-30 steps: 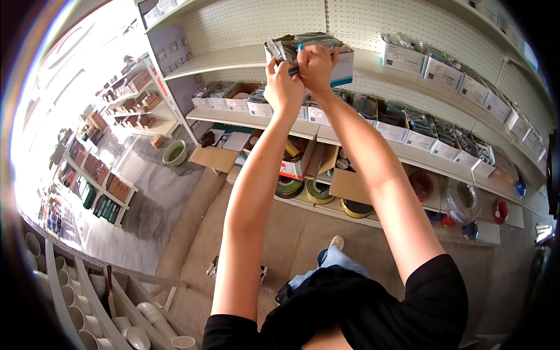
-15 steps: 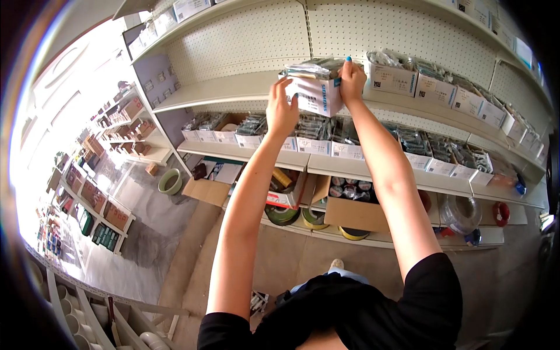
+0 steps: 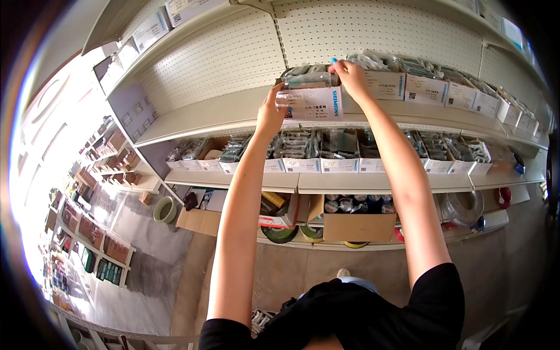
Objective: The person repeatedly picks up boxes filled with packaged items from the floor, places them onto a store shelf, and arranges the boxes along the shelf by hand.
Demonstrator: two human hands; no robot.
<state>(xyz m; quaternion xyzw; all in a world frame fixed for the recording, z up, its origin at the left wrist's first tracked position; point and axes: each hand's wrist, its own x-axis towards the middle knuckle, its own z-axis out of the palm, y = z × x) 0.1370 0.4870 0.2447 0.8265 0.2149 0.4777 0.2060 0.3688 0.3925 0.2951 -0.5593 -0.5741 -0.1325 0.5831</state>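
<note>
Left hand (image 3: 270, 115) and right hand (image 3: 351, 80) grip a white box (image 3: 315, 105) at opposite sides.
Bagged packets (image 3: 309, 80) top its rim, between the grips.

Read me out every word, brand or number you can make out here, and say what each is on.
"SIEMENS": on the white cardboard box at the left hand.
"SIEMENS": on the wider white box beside it on the shelf.
Too small or blurred: the smaller print on both, and the labels on the small white boxes one shelf down.
</note>
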